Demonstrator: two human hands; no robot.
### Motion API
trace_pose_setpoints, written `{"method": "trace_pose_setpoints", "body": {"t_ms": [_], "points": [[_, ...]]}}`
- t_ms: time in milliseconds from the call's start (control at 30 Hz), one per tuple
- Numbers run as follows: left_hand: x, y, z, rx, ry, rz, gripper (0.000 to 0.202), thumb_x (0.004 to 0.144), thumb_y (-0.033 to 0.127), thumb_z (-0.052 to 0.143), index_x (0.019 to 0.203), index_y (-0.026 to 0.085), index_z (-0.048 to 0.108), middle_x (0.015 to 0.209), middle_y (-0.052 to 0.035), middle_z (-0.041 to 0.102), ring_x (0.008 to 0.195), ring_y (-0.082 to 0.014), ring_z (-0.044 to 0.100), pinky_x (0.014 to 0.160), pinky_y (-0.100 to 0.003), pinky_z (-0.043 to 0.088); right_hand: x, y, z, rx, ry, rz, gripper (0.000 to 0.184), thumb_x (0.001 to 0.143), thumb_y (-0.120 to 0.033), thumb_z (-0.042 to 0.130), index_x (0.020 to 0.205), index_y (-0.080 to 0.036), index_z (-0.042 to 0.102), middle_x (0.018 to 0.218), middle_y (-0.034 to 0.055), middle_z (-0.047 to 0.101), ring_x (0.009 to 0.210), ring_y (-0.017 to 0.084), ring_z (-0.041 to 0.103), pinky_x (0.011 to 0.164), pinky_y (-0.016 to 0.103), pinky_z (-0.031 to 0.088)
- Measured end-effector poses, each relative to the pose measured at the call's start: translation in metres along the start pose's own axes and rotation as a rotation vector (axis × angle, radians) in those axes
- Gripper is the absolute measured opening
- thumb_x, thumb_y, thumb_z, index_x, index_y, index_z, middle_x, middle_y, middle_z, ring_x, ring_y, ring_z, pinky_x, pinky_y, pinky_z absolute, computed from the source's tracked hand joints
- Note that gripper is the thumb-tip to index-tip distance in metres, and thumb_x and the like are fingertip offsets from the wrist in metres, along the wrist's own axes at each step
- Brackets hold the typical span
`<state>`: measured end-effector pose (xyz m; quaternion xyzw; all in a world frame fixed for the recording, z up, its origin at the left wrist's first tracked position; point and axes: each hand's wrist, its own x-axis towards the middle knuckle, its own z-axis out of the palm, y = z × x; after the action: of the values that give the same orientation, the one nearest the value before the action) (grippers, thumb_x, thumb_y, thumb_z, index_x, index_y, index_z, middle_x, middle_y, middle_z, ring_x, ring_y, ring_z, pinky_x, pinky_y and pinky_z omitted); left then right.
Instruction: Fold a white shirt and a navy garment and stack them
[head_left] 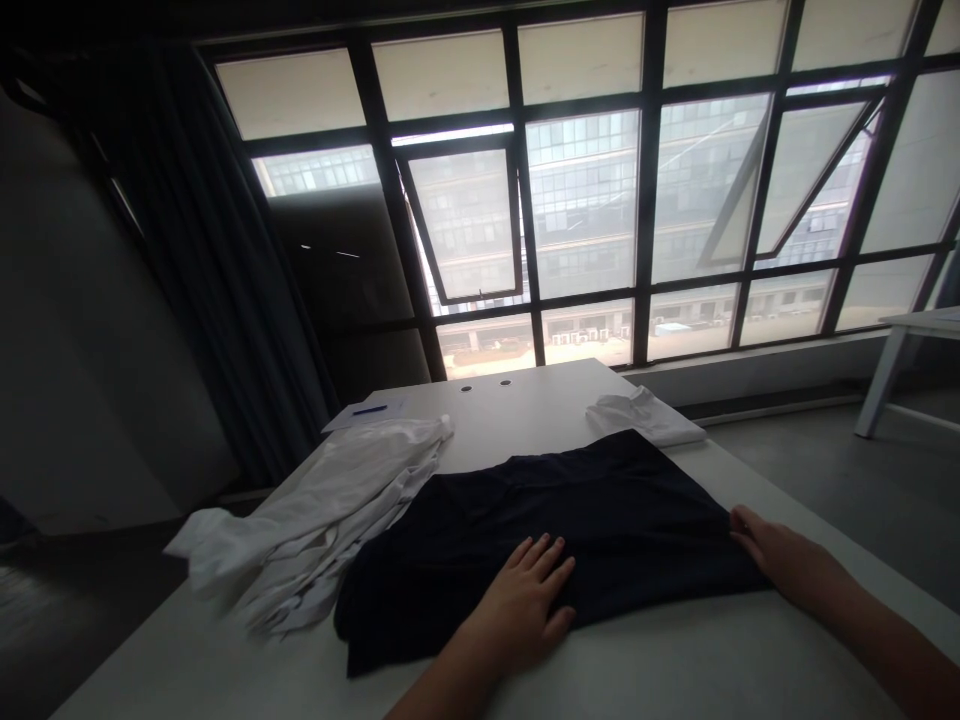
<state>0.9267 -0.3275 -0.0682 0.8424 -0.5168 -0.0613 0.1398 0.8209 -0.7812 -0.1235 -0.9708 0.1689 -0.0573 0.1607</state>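
A dark navy garment (pixel 600 515) lies spread flat across the table; what kind of garment it is I cannot tell. My left hand (pixel 525 595) rests on its near part, palm down with the fingers stretched out. At the garment's right end, my right hand (pixel 776 555) pinches the edge of the cloth between thumb and fingers. Left of the navy cloth is a loose heap of white garments (pixel 322 500), partly under or against its left side. A folded white garment (pixel 649 415) sits beyond its far right corner.
The white table (pixel 525 420) reaches toward a large window with tilted panes (pixel 465 225). On its far left are a sheet of paper and a blue pen (pixel 370 409). A dark curtain (pixel 217 270) hangs at left. Another white table (pixel 885 375) stands at right.
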Motion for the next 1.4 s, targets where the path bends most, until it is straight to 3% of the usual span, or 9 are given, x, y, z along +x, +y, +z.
{"method": "trace_pose_setpoints", "body": {"t_ms": [100, 233, 400, 567, 667, 733, 933, 1167, 1400], "points": [[0.0, 0.0, 0.001, -0.002, -0.019, -0.002, 0.065, 0.101, 0.059, 0.04, 0.159, 0.037, 0.021, 0.167, 0.0018, 0.014, 0.154, -0.0298, 0.011, 0.126, -0.053, 0.009, 0.0, -0.002, 0.001, -0.064, 0.0, 0.018, 0.031, 0.096, -0.044, 0.034, 0.1, -0.024, 0.057, 0.088, 0.0094, 0.07, 0.075, 0.027, 0.068, 0.061, 0.035, 0.044], [0.0, 0.0, 0.002, -0.005, -0.029, -0.02, 0.066, 0.1, 0.062, 0.04, 0.159, 0.039, 0.021, 0.167, 0.0036, 0.012, 0.154, -0.0312, 0.008, 0.125, -0.056, 0.007, 0.0, -0.017, 0.006, -0.261, 0.169, -0.064, 0.033, 0.092, -0.036, 0.038, 0.106, -0.02, 0.063, 0.101, 0.0147, 0.069, 0.088, 0.031, 0.066, 0.072, 0.044, 0.049], [0.0, -0.003, 0.004, -0.004, -0.038, -0.022, 0.067, 0.099, 0.063, 0.04, 0.159, 0.04, 0.019, 0.167, 0.0036, 0.01, 0.154, -0.0322, 0.008, 0.124, -0.057, 0.01, -0.009, -0.078, 0.017, -0.173, 0.284, -0.31, 0.039, 0.092, -0.038, 0.048, 0.12, -0.02, 0.066, 0.131, 0.017, 0.063, 0.119, 0.035, 0.058, 0.098, 0.053, 0.046], [0.001, -0.004, 0.007, 0.022, -0.015, -0.017, 0.072, 0.098, 0.061, 0.043, 0.16, 0.036, 0.016, 0.167, 0.0021, 0.013, 0.154, -0.0311, 0.011, 0.125, -0.054, 0.01, -0.028, -0.178, 0.035, 0.082, 0.05, -0.658, 0.043, 0.099, -0.036, 0.043, 0.135, -0.024, 0.062, 0.139, 0.0094, 0.062, 0.128, 0.029, 0.056, 0.113, 0.049, 0.039], [0.001, -0.004, 0.008, 0.025, 0.0, -0.019, 0.079, 0.098, 0.061, 0.044, 0.162, 0.028, 0.011, 0.167, -0.0006, 0.013, 0.154, -0.0289, 0.012, 0.127, -0.048, 0.01, -0.032, -0.22, 0.051, 0.119, -0.073, -0.702, 0.05, 0.102, -0.034, 0.035, 0.148, -0.019, 0.049, 0.153, 0.0104, 0.049, 0.14, 0.027, 0.046, 0.119, 0.048, 0.032], [0.001, -0.004, 0.007, 0.02, 0.0, -0.02, 0.08, 0.098, 0.061, 0.043, 0.162, 0.026, 0.011, 0.167, -0.0012, 0.011, 0.154, -0.0281, 0.012, 0.127, -0.046, 0.01, -0.031, -0.23, 0.062, 0.107, -0.124, -0.697, 0.056, 0.104, -0.04, 0.033, 0.154, -0.016, 0.038, 0.16, 0.0118, 0.037, 0.147, 0.029, 0.035, 0.122, 0.05, 0.027], [-0.001, -0.001, 0.004, -0.01, -0.007, -0.036, 0.077, 0.098, 0.065, 0.04, 0.161, 0.028, 0.017, 0.167, -0.0013, 0.013, 0.154, -0.0285, 0.009, 0.127, -0.049, 0.003, -0.023, -0.189, 0.078, 0.057, -0.071, -0.692, 0.059, 0.105, -0.05, 0.034, 0.159, -0.032, 0.022, 0.164, 0.0044, 0.026, 0.151, 0.031, 0.024, 0.123, 0.06, 0.016], [-0.004, 0.0, 0.001, -0.023, -0.027, -0.093, 0.076, 0.096, 0.069, 0.04, 0.16, 0.037, 0.015, 0.167, 0.0007, 0.011, 0.154, -0.0363, 0.002, 0.119, -0.07, -0.004, -0.007, -0.106, 0.055, -0.07, 0.012, -0.509, 0.059, 0.103, -0.055, 0.033, 0.157, -0.034, 0.025, 0.163, 0.0036, 0.027, 0.151, 0.032, 0.023, 0.121, 0.06, 0.02], [-0.029, -0.026, -0.006, 0.023, -0.02, -0.136, 0.084, 0.095, 0.07, 0.043, 0.161, 0.034, 0.005, 0.168, 0.001, 0.002, 0.154, -0.0291, 0.007, 0.126, -0.05, 0.007, 0.007, -0.035, 0.046, -0.145, 0.053, -0.404, 0.065, 0.099, -0.062, 0.036, 0.157, -0.035, 0.026, 0.163, 0.0007, 0.026, 0.15, 0.033, 0.023, 0.12, 0.059, 0.025]]}}
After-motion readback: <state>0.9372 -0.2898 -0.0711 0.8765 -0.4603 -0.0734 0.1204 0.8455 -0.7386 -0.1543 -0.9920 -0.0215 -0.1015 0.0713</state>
